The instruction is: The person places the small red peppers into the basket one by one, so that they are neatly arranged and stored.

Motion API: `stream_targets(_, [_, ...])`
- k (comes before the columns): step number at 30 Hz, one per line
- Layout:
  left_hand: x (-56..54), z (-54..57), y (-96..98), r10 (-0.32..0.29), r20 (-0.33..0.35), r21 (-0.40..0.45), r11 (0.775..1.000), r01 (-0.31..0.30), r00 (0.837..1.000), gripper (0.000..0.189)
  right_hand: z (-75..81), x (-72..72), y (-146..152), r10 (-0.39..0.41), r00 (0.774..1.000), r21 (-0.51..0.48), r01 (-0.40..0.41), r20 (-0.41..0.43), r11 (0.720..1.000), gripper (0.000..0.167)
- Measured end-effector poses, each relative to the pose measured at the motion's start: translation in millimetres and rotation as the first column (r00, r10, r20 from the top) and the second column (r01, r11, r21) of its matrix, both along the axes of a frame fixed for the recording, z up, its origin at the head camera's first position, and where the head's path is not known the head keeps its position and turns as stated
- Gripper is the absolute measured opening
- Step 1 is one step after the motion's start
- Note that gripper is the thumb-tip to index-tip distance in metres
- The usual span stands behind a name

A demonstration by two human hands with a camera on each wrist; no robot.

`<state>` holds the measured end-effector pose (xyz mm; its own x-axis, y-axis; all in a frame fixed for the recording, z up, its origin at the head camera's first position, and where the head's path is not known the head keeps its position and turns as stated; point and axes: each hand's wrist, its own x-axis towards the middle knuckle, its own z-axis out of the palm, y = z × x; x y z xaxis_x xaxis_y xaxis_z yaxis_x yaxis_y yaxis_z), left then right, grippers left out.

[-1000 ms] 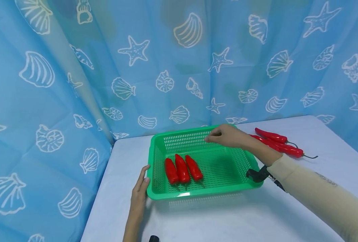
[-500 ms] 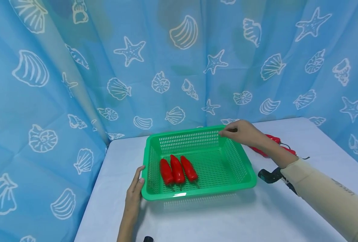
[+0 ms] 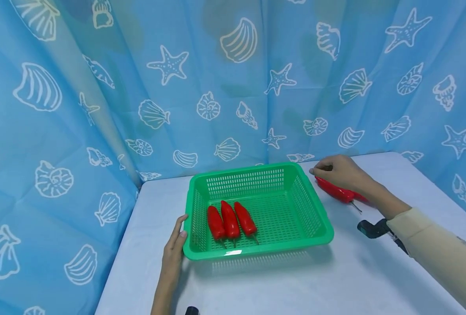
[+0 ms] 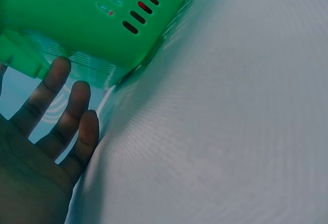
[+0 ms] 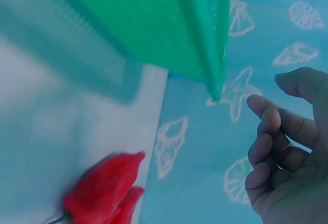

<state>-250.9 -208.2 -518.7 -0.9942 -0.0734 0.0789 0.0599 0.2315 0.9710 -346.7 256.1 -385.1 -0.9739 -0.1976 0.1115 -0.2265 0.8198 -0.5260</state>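
Observation:
A green plastic basket (image 3: 256, 250) stands on the white table, with three red chili peppers (image 3: 230, 220) side by side in its left half. At its left rim is my left hand (image 3: 174, 249), touching it with fairly straight fingers; the left wrist view shows the fingers (image 4: 61, 119) against the basket's outer wall (image 4: 92, 34). My right hand (image 3: 341, 170) hovers right of the basket, above more red chili peppers (image 3: 333, 189) on the table, partly hidden by the hand and wrist. In the right wrist view its fingers are loosely bent, with nothing between thumb and fingertips.
A blue curtain (image 3: 201, 144) with white shell and starfish prints hangs behind and left of the table (image 3: 264, 288). A black wrist-camera mount (image 3: 375, 228) sits below the right forearm. Another black piece (image 3: 192, 310) shows at the lower edge.
My right hand has moved right, from over the basket to above the loose peppers, holding nothing throughout. The left hand stays at the rim. The view has shifted slightly.

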Motion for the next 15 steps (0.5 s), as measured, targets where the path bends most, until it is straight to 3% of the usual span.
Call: stream_targets(15, [0.2,0.1,1.4,0.01,-0.008,-0.007,1.0,-0.01,1.0,0.045,-22.8,-15.1,32.1,-0.076,0.994,0.037,0.074,0.072,0.997,0.044])
